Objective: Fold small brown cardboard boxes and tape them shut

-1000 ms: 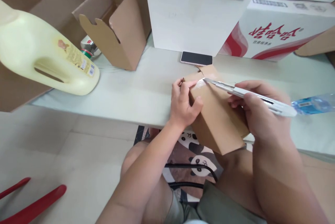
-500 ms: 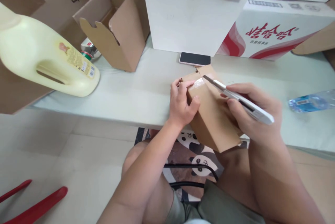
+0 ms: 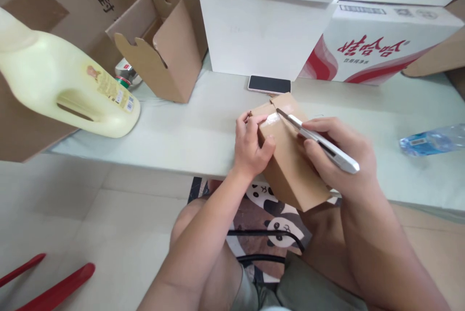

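- Fingers (image 3: 253, 121) of left hand (image 3: 250, 148) curled tight over the far top corner of small brown box (image 3: 290, 170), thumb pressing its upper face; closed grip, holding the box tilted at the near edge of table (image 3: 203, 132).
- Fingers (image 3: 313, 150) of right hand (image 3: 339, 156) wrapped narrowly round utility knife (image 3: 321, 142), gripping it like a pen; blade tip touching the box top just right of the left fingertips, beside a strip of clear tape (image 3: 271, 118).
- Beyond both sets of fingers, well apart: big white box (image 3: 261, 35).
- Beyond the right fingers, further right: red-and-white carton (image 3: 381, 44), touching the white box.
- Far left of the left fingers: pale yellow jug (image 3: 65, 88), lying on its side at the table end.
- Beyond and left of the left fingers: open cardboard carton (image 3: 170, 59), flaps up.
- Right of the right fingers, apart: blue water bottle (image 3: 432, 139), lying flat.
- Just beyond the knife tip: dark phone (image 3: 269, 84), flat against the white box.
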### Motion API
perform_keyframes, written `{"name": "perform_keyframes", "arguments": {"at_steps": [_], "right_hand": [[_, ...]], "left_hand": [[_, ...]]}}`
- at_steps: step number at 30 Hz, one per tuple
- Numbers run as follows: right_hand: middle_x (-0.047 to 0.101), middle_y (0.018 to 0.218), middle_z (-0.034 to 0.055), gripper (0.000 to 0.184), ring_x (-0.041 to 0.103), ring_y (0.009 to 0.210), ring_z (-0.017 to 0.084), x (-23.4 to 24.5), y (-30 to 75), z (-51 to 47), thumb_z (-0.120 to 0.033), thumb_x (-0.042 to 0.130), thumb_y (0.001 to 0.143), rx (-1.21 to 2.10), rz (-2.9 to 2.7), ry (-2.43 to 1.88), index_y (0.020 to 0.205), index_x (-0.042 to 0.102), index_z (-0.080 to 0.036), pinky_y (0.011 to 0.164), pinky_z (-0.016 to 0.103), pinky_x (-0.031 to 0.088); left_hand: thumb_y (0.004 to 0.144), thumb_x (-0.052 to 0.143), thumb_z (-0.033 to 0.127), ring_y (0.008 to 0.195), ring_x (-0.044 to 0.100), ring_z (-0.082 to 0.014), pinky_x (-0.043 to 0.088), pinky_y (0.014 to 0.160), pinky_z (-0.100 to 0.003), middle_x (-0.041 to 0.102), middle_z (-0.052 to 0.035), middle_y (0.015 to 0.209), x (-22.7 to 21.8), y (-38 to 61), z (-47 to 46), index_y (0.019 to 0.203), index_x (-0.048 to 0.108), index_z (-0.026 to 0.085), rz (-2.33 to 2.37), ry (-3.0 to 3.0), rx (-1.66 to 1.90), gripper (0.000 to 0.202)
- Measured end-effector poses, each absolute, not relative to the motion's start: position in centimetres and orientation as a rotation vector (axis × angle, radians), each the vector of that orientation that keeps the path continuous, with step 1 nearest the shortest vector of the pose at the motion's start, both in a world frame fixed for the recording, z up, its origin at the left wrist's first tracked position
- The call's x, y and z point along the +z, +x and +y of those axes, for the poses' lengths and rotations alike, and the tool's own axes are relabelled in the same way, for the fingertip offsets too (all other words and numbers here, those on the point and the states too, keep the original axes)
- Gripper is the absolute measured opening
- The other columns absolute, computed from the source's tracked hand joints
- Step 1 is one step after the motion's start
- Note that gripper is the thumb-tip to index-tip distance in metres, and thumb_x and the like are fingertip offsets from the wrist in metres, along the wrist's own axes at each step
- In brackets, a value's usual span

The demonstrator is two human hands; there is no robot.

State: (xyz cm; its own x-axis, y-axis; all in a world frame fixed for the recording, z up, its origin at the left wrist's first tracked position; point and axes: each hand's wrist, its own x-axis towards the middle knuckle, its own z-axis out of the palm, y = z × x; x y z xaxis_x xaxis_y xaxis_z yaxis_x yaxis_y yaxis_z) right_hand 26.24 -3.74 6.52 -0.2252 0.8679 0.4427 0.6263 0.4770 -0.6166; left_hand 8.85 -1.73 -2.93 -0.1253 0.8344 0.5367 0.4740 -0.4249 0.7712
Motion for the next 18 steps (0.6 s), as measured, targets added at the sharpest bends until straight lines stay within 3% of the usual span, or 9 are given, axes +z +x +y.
{"name": "perform_keyframes", "arguments": {"at_steps": [8, 15, 18], "right_hand": [[0.063, 0.068, -0.0002, 0.006, 0.055, 0.053, 0.014, 6.75, 26.32, -4.23, -0.021, 0.059, 0.079, 0.331, -1.876, -1.239, 0.084, 0.064, -0.023, 0.051, 0.028, 0.044], [0.071, 0.09, 0.0039, 0.013, 0.066, 0.072, 0.016, 6.59, 26.2, -3.45, -0.019, 0.057, 0.084, 0.432, -1.93, -1.175, 0.093, 0.066, -0.022, 0.063, 0.028, 0.05], [0.067, 0.081, 0.0023, 0.011, 0.061, 0.065, 0.015, 6.43, 26.36, -3.52, -0.018, 0.058, 0.081, 0.418, -1.914, -1.138, 0.088, 0.065, -0.021, 0.058, 0.027, 0.047]], "left_hand": [[0.092, 0.042, 0.053, 0.129, 0.043, -0.031, 0.038, 0.111, -0.054, 0.053, -0.0137, 0.122, -3.04, 8.66, -1.58, 0.121, 0.052, 0.024, 1.465, 1.857, 1.585, 0.042], [0.09, 0.046, 0.048, 0.127, 0.045, -0.0318, 0.039, 0.107, -0.053, 0.052, -0.0134, 0.12, -3.06, 8.33, -1.47, 0.118, 0.052, 0.023, 1.484, 1.845, 1.59, 0.039], [0.09, 0.046, 0.045, 0.127, 0.046, -0.032, 0.04, 0.107, -0.051, 0.052, -0.0133, 0.119, -2.83, 8.3, -1.52, 0.118, 0.053, 0.022, 1.521, 1.819, 1.574, 0.038]]}}
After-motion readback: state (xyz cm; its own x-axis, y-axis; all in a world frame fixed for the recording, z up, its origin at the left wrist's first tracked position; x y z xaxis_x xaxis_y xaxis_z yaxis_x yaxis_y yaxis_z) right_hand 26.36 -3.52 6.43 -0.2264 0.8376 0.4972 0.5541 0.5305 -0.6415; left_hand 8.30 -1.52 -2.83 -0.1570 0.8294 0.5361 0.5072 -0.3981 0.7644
